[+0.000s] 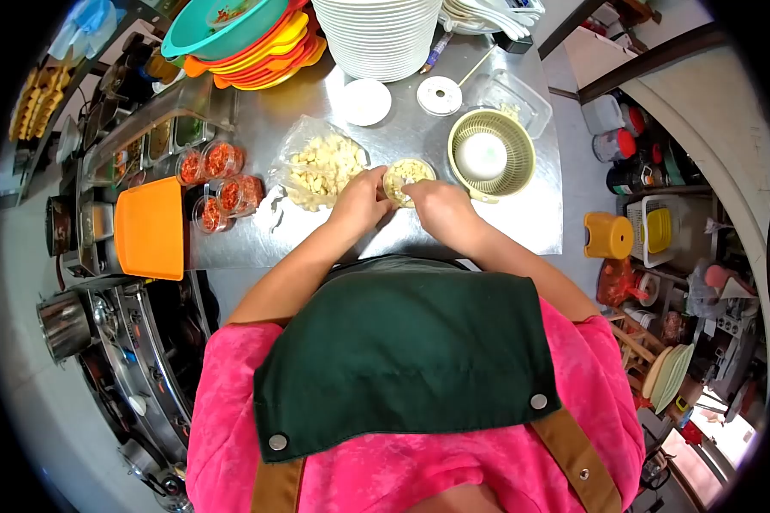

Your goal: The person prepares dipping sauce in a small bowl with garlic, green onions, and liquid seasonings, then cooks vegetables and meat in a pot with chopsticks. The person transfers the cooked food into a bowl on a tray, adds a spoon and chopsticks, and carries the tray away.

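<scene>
A small round container [387, 181] of finely chopped pale pieces, which look like garlic, sits near the table's front edge. My left hand [362, 203] grips its left side, fingers against the wall. Over its right rim is my right hand [443, 209], fingers curled and pointing down into the container; what they hold, if anything, is hidden. Just left of my left hand lies an open clear plastic bag [294, 141] of peeled garlic cloves [329, 165]. To the right of my right hand stands a pale green strainer basket [524, 162] with a round white thing [481, 156] inside.
Behind are a white dish [367, 103], a white disc-shaped lid [439, 96], a tall plate stack [378, 38] and colourful nested basins [231, 38]. Jars of red chopped food [223, 159] and an orange tray [150, 229] stand left. A clear plastic container [522, 98] lies behind the basket.
</scene>
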`<state>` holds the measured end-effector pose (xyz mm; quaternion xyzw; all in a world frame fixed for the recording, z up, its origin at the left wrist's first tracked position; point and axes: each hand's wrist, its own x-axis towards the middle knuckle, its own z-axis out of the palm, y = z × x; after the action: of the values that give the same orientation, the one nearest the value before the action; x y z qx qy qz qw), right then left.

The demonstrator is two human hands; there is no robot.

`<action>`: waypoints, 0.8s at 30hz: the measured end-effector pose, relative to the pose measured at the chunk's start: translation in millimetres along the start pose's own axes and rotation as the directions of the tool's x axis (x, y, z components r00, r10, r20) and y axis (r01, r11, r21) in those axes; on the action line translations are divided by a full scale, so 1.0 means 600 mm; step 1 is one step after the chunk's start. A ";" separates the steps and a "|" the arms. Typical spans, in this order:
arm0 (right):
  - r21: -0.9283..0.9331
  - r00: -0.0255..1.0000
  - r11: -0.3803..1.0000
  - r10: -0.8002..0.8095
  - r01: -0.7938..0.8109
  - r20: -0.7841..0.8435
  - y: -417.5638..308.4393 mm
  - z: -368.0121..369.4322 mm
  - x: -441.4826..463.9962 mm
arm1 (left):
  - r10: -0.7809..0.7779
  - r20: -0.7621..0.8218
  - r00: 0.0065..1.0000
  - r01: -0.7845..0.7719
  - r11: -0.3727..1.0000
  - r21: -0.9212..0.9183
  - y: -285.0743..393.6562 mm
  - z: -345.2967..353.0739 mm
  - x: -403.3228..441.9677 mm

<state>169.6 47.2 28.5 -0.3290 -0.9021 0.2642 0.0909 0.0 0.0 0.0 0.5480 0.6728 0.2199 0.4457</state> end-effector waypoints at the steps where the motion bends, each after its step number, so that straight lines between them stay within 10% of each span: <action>1: 0.005 0.998 0.998 -0.058 0.058 -0.011 -0.001 0.001 -0.006 | 0.052 -0.077 0.996 -0.048 0.998 0.047 -0.006 0.005 -0.002; 6: 0.093 0.989 0.988 -0.118 0.126 -0.092 0.013 0.013 -0.032 | 0.115 -0.191 0.975 -0.100 0.991 0.088 -0.005 0.013 -0.008; 9: 0.490 0.973 0.847 0.229 -0.206 0.013 0.032 0.016 -0.038 | 0.136 -0.216 0.967 -0.121 0.990 0.078 -0.002 0.015 -0.011; 11: 0.755 0.865 0.486 0.455 -0.440 0.211 0.041 0.018 -0.041 | 0.143 -0.210 0.967 -0.126 0.988 0.092 -0.009 0.020 -0.012; 15: 0.823 0.814 0.331 0.526 -0.462 0.246 0.034 -0.023 -0.043 | 0.133 -0.189 0.973 -0.124 0.991 0.057 0.002 0.008 -0.016; 18: 0.822 0.869 0.460 0.488 -0.336 0.082 0.033 -0.056 -0.004 | 0.053 -0.340 0.939 -0.066 0.998 -0.026 -0.039 0.001 0.018; 22: 0.725 0.890 0.683 0.384 -0.093 -0.247 0.037 -0.040 0.110 | -0.122 -0.399 0.909 -0.042 0.924 -0.379 -0.045 -0.026 0.092; 24: -0.191 0.914 0.967 -0.226 0.169 -0.337 0.066 -0.006 0.163 | -0.381 -0.132 0.915 0.181 0.680 -0.710 -0.013 -0.050 0.116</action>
<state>117.3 136.9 9.2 -0.2844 -0.9174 0.1175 0.2524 -29.5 68.5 -15.8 0.1982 0.6743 0.4527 0.5488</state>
